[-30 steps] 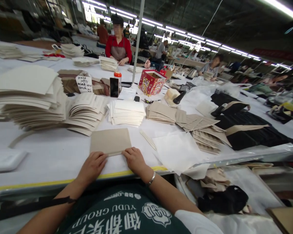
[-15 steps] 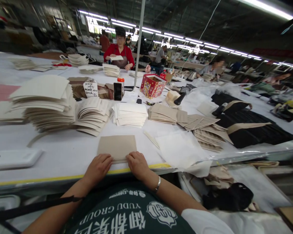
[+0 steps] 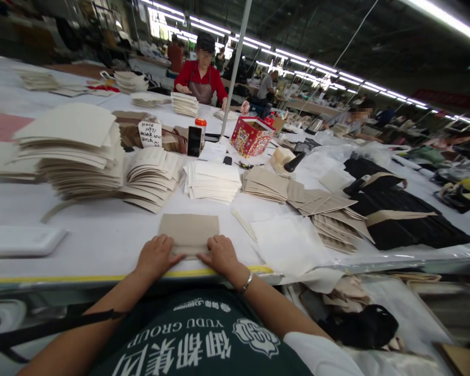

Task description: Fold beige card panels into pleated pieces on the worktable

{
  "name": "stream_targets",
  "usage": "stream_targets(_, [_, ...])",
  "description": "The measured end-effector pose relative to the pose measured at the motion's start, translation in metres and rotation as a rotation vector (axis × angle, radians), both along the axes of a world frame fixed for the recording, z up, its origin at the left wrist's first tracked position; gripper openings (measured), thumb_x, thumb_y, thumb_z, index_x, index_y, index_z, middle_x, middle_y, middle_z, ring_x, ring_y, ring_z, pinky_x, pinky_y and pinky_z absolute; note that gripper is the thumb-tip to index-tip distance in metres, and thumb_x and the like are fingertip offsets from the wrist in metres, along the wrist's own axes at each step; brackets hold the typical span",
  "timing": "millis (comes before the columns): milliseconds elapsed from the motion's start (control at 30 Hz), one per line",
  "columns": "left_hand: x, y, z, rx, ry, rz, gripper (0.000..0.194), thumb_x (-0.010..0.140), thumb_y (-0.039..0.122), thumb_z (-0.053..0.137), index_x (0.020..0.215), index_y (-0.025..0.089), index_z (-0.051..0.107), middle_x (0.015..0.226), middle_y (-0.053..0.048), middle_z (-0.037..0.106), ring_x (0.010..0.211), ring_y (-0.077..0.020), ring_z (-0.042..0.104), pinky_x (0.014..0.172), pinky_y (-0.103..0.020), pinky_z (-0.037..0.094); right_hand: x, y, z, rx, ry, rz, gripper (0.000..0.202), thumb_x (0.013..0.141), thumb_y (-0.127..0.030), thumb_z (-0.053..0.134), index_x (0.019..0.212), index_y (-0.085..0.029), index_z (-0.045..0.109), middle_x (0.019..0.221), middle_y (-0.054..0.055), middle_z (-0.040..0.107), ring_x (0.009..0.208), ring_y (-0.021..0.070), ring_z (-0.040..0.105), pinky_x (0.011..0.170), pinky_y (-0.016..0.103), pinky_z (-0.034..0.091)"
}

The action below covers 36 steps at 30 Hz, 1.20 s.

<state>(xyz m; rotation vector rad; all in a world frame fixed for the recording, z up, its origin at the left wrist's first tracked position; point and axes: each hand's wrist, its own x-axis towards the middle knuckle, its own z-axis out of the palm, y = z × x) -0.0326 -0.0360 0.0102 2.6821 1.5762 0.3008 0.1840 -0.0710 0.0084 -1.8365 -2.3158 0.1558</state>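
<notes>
A rectangular beige fabric panel point(image 3: 190, 227) lies flat near the table's front edge. A crease or fold line runs across it close to its near edge. My left hand point(image 3: 155, 256) grips the near left corner, its thumb along the near edge and its fingers on top. At the near right corner my right hand point(image 3: 222, 255) does the same, thumb turned inward. Beyond the panel stand a stack of white pieces point(image 3: 212, 181) and a pile of beige pieces point(image 3: 266, 183). Right of my right hand lies a translucent white sheet point(image 3: 288, 243).
Tall stacks of cream panels point(image 3: 68, 128) rise at the left, behind a white case point(image 3: 21, 241). Farther back are a phone point(image 3: 194, 141), a red box point(image 3: 252, 137) and a metal pole point(image 3: 237, 62). Black fabric point(image 3: 403, 222) covers the right. A co-worker in red point(image 3: 201, 78) is across the table.
My thumbs have come to the panel's near edge, and a crease now shows there. The view has shifted slightly. The co-worker in red has put down the white piece.
</notes>
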Motion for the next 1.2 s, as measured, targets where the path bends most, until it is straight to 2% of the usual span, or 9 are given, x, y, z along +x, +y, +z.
stream_targets(200, [0.031, 0.004, -0.016, 0.026, -0.093, -0.122, 0.024, 0.084, 0.03, 0.051, 0.104, 0.021, 0.06, 0.106, -0.009, 0.061, 0.097, -0.0251, 0.053, 0.082, -0.039, 0.041, -0.008, 0.007, -0.013, 0.128, 0.159, 0.141, 0.03, 0.086, -0.037, 0.056, 0.112, -0.023, 0.057, 0.107, 0.006, 0.058, 0.1, 0.0205, 0.047, 0.088, 0.034, 0.035])
stream_targets(400, [0.018, 0.013, -0.006, 0.016, 0.05, -0.012, 0.038, 0.079, 0.054, 0.053, 0.083, 0.017, 0.062, 0.084, -0.01, 0.059, 0.084, -0.0271, 0.054, 0.07, -0.038, 0.042, -0.004, 0.005, -0.015, 0.098, 0.112, 0.019, 0.031, 0.079, -0.047, 0.061, 0.089, -0.017, 0.06, 0.09, 0.007, 0.058, 0.089, 0.022, 0.047, 0.081, 0.034, 0.038])
stream_targets(467, [0.018, 0.016, -0.004, 0.019, 0.054, -0.011, 0.04, 0.079, 0.054, 0.052, 0.082, 0.016, 0.062, 0.082, -0.011, 0.06, 0.083, -0.0269, 0.054, 0.07, -0.038, 0.042, -0.005, 0.009, -0.012, 0.095, 0.096, -0.003, 0.032, 0.078, -0.048, 0.061, 0.085, -0.017, 0.06, 0.087, 0.007, 0.057, 0.086, 0.0221, 0.047, 0.079, 0.035, 0.038])
stream_targets(567, [0.026, 0.016, -0.012, 0.073, -0.014, -0.119, 0.028, 0.085, 0.036, 0.048, 0.1, 0.017, 0.062, 0.102, -0.012, 0.062, 0.097, -0.0267, 0.054, 0.081, -0.04, 0.04, -0.009, 0.015, -0.013, 0.142, 0.12, 0.024, 0.03, 0.083, -0.042, 0.056, 0.1, -0.018, 0.059, 0.099, 0.008, 0.057, 0.094, 0.0219, 0.047, 0.083, 0.035, 0.037])
stream_targets(667, [0.035, 0.012, -0.019, 0.1, -0.036, -0.179, 0.03, 0.086, 0.024, 0.044, 0.111, 0.02, 0.059, 0.112, -0.01, 0.061, 0.104, -0.0263, 0.052, 0.088, -0.042, 0.038, -0.014, 0.015, -0.017, 0.162, 0.129, 0.047, 0.027, 0.087, -0.035, 0.053, 0.11, -0.022, 0.056, 0.107, 0.007, 0.056, 0.1, 0.0207, 0.046, 0.087, 0.034, 0.035])
stream_targets(833, [0.034, 0.018, -0.006, 0.039, 0.038, -0.025, 0.03, 0.084, 0.04, 0.049, 0.094, 0.016, 0.063, 0.095, -0.013, 0.061, 0.091, -0.0282, 0.054, 0.077, -0.041, 0.041, -0.013, 0.018, -0.017, 0.117, 0.089, -0.064, 0.024, 0.083, -0.042, 0.057, 0.089, -0.019, 0.059, 0.094, 0.006, 0.057, 0.093, 0.0218, 0.047, 0.081, 0.034, 0.037])
stream_targets(967, [0.03, 0.03, -0.002, 0.029, 0.067, 0.087, 0.037, 0.083, 0.047, 0.047, 0.09, 0.013, 0.062, 0.089, -0.014, 0.061, 0.088, -0.029, 0.055, 0.073, -0.041, 0.042, -0.007, 0.027, -0.014, 0.098, 0.079, -0.126, 0.03, 0.079, -0.047, 0.06, 0.086, -0.017, 0.058, 0.089, 0.007, 0.057, 0.089, 0.0225, 0.047, 0.079, 0.035, 0.037])
stream_targets(1100, [0.039, 0.035, -0.016, 0.126, -0.04, -0.141, 0.029, 0.086, 0.027, 0.044, 0.11, 0.018, 0.059, 0.109, -0.012, 0.061, 0.102, -0.0264, 0.053, 0.087, -0.042, 0.039, -0.011, 0.033, -0.015, 0.151, 0.128, -0.014, 0.024, 0.086, -0.035, 0.054, 0.106, -0.021, 0.056, 0.104, 0.006, 0.057, 0.098, 0.0204, 0.046, 0.085, 0.034, 0.036])
stream_targets(1200, [0.044, 0.039, -0.025, 0.115, -0.064, -0.202, 0.027, 0.085, 0.025, 0.045, 0.106, 0.017, 0.06, 0.106, -0.011, 0.062, 0.098, -0.0258, 0.054, 0.086, -0.041, 0.042, -0.015, 0.037, -0.016, 0.133, 0.121, -0.021, 0.02, 0.087, -0.031, 0.052, 0.104, -0.022, 0.057, 0.104, 0.005, 0.057, 0.099, 0.02, 0.045, 0.084, 0.033, 0.035])
